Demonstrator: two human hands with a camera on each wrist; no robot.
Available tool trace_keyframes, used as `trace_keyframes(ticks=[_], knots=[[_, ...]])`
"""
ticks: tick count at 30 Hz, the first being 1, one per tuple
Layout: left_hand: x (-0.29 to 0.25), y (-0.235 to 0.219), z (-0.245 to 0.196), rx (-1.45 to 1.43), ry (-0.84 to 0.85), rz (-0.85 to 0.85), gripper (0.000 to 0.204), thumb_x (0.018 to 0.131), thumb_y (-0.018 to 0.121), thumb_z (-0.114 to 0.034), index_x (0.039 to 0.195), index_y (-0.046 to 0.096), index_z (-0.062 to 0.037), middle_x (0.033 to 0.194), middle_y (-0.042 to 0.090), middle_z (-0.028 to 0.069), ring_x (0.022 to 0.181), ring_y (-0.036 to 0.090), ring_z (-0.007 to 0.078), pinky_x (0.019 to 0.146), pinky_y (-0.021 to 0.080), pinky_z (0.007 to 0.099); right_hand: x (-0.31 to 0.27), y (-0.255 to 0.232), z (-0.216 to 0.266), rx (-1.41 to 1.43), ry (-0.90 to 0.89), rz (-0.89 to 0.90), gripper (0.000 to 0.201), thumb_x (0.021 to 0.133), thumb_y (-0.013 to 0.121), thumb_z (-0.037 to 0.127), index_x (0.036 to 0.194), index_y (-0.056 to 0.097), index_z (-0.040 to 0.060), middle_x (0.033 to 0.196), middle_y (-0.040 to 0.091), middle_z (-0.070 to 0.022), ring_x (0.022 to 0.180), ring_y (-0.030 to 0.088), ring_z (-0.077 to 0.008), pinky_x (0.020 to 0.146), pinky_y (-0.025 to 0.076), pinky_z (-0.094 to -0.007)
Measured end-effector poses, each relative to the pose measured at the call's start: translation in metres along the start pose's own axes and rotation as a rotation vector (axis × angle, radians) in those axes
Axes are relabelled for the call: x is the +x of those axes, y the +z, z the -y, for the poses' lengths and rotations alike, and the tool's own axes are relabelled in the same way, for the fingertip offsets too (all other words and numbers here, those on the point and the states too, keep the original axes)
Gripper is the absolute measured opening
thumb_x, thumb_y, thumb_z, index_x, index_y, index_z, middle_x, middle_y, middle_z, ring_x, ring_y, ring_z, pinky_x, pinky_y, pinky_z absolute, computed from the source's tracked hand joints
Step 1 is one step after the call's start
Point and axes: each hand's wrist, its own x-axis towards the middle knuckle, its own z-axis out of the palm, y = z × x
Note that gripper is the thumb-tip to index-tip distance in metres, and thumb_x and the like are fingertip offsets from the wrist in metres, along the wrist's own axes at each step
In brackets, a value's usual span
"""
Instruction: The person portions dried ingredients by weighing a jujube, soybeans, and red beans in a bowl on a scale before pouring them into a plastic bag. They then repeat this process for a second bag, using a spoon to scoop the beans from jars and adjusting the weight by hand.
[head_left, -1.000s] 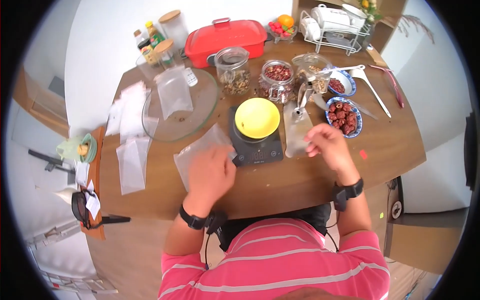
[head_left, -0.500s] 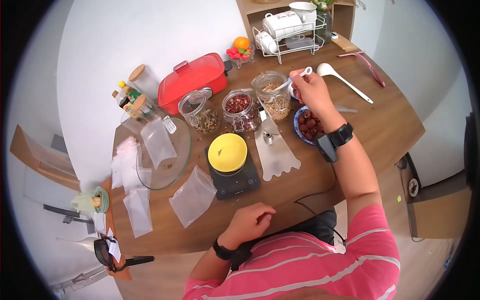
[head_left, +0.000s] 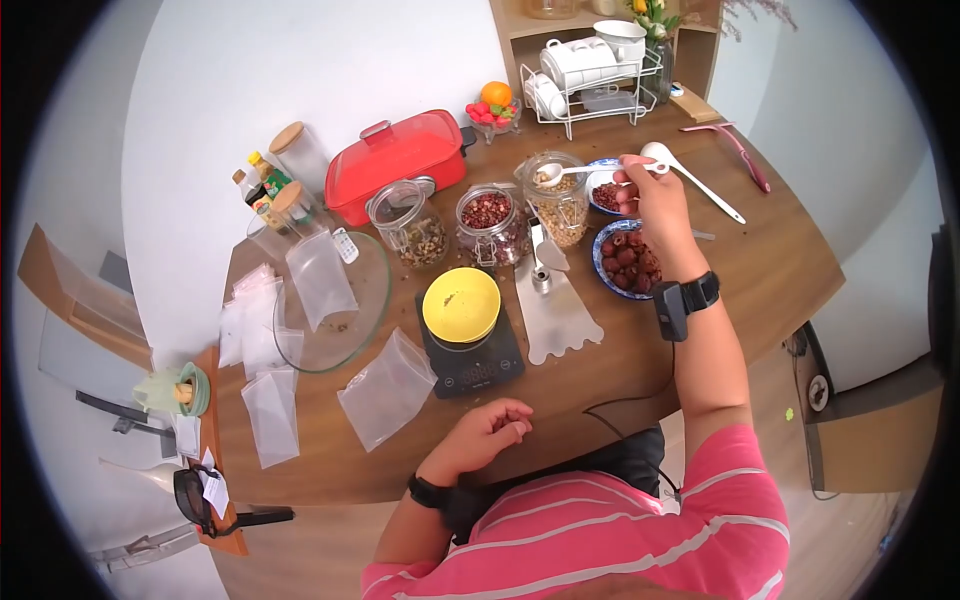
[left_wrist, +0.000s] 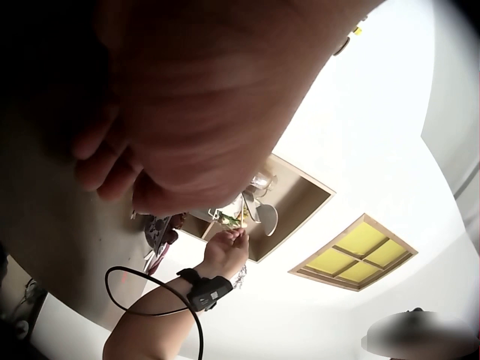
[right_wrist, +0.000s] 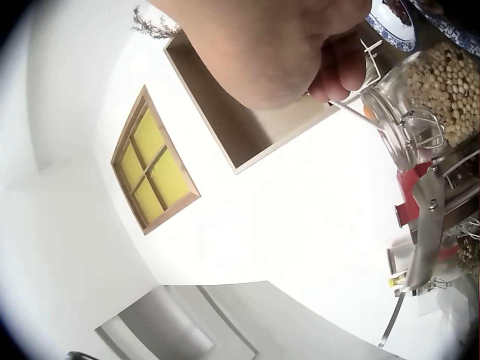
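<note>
My right hand (head_left: 660,208) pinches a white spoon (head_left: 598,170) near the end of its handle. The spoon's bowl is over the mouth of an open glass jar of pale beans (head_left: 562,217); the right wrist view shows the beans (right_wrist: 448,94) closer. My left hand (head_left: 480,438), loosely curled with nothing in it, lies by the table's front edge. Just beyond it stands a black digital scale (head_left: 476,368) bearing a yellow bowl (head_left: 461,303) with a few dark bits inside.
Jars of dark red pieces (head_left: 489,212) and brownish dried bits (head_left: 412,235) stand left of the beans. Right of them are a blue-rimmed bowl of red dates (head_left: 626,263) and a white ladle (head_left: 705,190). A metal sealer-like tool (head_left: 557,320) and clear bag (head_left: 385,395) flank the scale.
My left hand has drawn back from the bag and scale to the table edge. The right hand, empty at first, took up the spoon and brought its bowl over the bean jar.
</note>
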Motion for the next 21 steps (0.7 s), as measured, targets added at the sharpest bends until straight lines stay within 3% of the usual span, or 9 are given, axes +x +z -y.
trace_keyframes(ticks=[9,17,21], knots=[[0.007,-0.006,-0.004,-0.051,-0.046,0.068,0.030,0.104,0.062,-0.008,0.134,0.060,-0.0030,0.111,0.070,0.0057,0.095,0.065,0.0108,0.085,0.054,0.0264,-0.079,0.004,0.050,0.211,-0.121,0.086,0.026,0.106,0.064,0.020,0.120,0.066,-0.0018,0.094,0.072,-0.0104,0.069,0.067,-0.0142,0.057,0.056,-0.0266],[0.006,-0.008,-0.004,0.030,0.043,0.086,0.033,0.103,0.063,-0.012,0.134,0.059,-0.0021,0.112,0.070,0.0082,0.095,0.066,0.0136,0.085,0.054,0.0298,-0.166,0.025,0.014,0.177,0.025,0.248,0.023,0.106,0.063,0.014,0.121,0.063,-0.0027,0.096,0.075,-0.0177,0.072,0.075,-0.0214,0.057,0.063,-0.0318],[0.006,-0.009,-0.005,0.068,0.068,0.094,0.033,0.104,0.063,-0.013,0.134,0.059,-0.0016,0.111,0.071,0.0084,0.095,0.066,0.0137,0.086,0.054,0.0306,-0.182,0.044,-0.011,0.054,0.085,0.261,0.023,0.106,0.063,0.013,0.123,0.063,-0.0028,0.100,0.075,-0.0173,0.076,0.075,-0.0202,0.062,0.063,-0.0308]])
